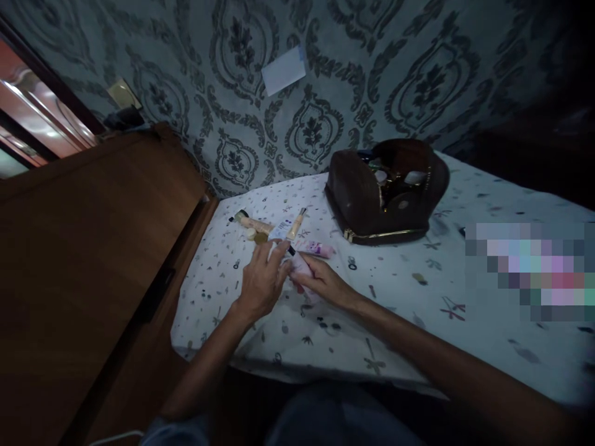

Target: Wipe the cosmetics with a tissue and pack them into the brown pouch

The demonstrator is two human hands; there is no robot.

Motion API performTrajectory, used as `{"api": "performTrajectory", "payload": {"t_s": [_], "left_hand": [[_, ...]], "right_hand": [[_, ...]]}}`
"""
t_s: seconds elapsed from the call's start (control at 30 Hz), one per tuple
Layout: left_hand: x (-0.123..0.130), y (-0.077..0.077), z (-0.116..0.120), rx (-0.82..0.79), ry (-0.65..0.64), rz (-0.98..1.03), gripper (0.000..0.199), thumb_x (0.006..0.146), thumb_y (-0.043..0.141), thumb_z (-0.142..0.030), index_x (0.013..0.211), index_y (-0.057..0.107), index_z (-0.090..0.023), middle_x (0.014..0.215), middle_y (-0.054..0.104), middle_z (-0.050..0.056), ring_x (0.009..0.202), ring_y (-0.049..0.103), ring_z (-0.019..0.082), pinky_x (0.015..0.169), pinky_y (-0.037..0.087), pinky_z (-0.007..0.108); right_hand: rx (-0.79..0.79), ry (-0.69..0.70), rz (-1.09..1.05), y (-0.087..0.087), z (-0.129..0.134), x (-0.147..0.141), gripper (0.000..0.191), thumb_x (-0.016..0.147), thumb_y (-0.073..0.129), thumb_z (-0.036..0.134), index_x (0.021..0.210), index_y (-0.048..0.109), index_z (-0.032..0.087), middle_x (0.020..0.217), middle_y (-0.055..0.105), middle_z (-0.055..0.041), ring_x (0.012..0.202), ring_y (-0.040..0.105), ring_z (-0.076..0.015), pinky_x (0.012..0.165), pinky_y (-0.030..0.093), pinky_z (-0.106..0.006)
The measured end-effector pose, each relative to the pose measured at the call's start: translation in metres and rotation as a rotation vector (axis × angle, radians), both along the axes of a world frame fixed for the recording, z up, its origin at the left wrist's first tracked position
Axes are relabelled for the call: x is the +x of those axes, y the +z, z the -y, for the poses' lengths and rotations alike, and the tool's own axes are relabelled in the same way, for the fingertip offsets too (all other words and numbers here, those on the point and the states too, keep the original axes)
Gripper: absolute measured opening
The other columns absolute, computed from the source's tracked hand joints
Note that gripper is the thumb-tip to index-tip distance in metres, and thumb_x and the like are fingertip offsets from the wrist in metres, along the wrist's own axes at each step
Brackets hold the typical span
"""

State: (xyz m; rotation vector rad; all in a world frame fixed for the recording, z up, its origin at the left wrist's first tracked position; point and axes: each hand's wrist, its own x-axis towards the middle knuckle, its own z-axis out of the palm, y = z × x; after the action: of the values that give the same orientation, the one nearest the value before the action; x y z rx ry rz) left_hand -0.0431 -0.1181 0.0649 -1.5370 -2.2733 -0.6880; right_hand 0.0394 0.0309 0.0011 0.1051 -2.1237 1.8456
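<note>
Head view: pale pink tube [302, 266] w/ a black cap [291, 251] is up front, btwn the two hands, tilted, cap end pointing up & to the L. R hand [328, 284] comes in from the lower R & grips the tube's body, thumb along the near side, fingers mostly hidden behind, so the tube sits just off the R hand's thumb side. L hand [264, 279] is on the other side, palm down, fingers half bent, tips right by the cap end; can't tell if they're pinching the cap or only resting against it. Both hands are over a bed [372, 316] w/ a white printed sheet. Just beyond the hands, a small cluster lies on the sheet: pink-purple tube [320, 249] nearest the R hand, right behind the held one; beige tube [295, 228] w/ a dark cap, a bit farther back; tan tube [256, 225] off to the L, past the L hand's fingers; small whitish round pc [251, 234] & an olive-gold disc [261, 238] next to it, both near the L hand. Brown bag [356, 192] stands unzipped farther back, R of the cluster, apart from both hands, w/ assorted small items inside, too dark to ID.
</note>
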Motion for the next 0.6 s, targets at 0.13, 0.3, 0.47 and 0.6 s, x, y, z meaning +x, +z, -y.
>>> {"api": "performTrajectory", "payload": {"t_s": [0.13,0.3,0.47,0.6], "left_hand": [[-0.003,0.003,-0.008,-0.101,0.0,0.115,0.032,0.1,0.033,-0.034,0.125,0.045,-0.02,0.108,0.064,0.01,0.1,0.061,0.022,0.084,0.048,0.033],[-0.008,0.02,-0.007,-0.106,-0.012,0.348,0.024,0.099,0.034,-0.04,0.098,0.051,-0.023,0.071,0.055,-0.003,0.066,0.055,0.015,0.065,0.04,0.026],[-0.02,0.023,-0.008,-0.018,-0.08,0.464,0.038,0.098,0.033,-0.042,0.068,0.041,-0.021,0.06,0.039,-0.005,0.06,0.044,0.012,0.058,0.032,0.024],[-0.024,0.02,-0.006,0.096,0.003,0.38,0.039,0.099,0.033,-0.041,0.07,0.047,-0.02,0.061,0.043,-0.004,0.06,0.045,0.012,0.059,0.033,0.024]], "right_hand": [[0.051,0.019,0.003,0.001,-0.002,0.001,0.032,0.087,0.058,0.051,0.083,0.05,0.02,0.065,0.057,0.0019,0.061,0.055,-0.0156,0.059,0.042,-0.027],[0.106,0.038,0.019,0.007,0.001,0.005,0.03,0.086,0.06,0.05,0.083,0.05,0.022,0.064,0.056,0.0025,0.059,0.053,-0.0155,0.055,0.039,-0.026],[0.258,0.035,-0.014,0.01,0.003,0.007,0.026,0.088,0.056,0.047,0.088,0.051,0.021,0.071,0.057,0.0002,0.064,0.052,-0.0166,0.059,0.04,-0.027],[0.381,0.023,0.012,0.009,0.003,0.008,0.027,0.087,0.057,0.045,0.099,0.051,0.021,0.076,0.059,-0.0008,0.067,0.053,-0.0178,0.06,0.04,-0.028]]}}
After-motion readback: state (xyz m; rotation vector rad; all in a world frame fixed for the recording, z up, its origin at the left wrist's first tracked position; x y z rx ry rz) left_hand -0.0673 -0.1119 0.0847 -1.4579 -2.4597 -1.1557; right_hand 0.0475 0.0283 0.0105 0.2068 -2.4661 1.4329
